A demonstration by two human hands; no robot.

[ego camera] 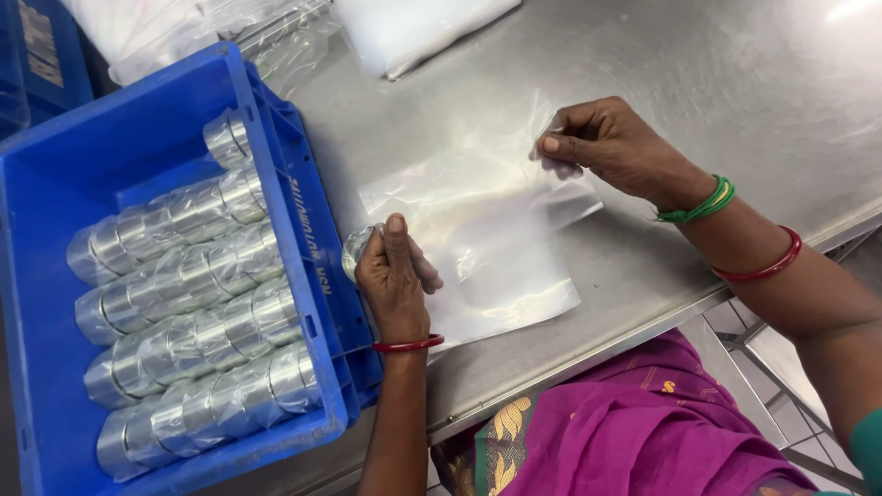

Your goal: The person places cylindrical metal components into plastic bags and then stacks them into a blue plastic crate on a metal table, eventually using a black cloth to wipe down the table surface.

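Observation:
My left hand [393,276] is closed around a shiny metal ring [356,246] at the near left corner of a clear plastic bag [487,239] that lies flat on the steel table [698,83]. My right hand [602,142] pinches the bag's far right edge between thumb and fingers. A blue plastic crate [119,138] stands to the left, right beside my left hand. It holds several rows of bagged metal rings [193,303].
More clear plastic bags [276,37] and a white folded bag [413,28] lie at the table's far side. Another blue crate [41,50] sits at the top left corner. The table's front edge runs just above my magenta-clad lap [634,422].

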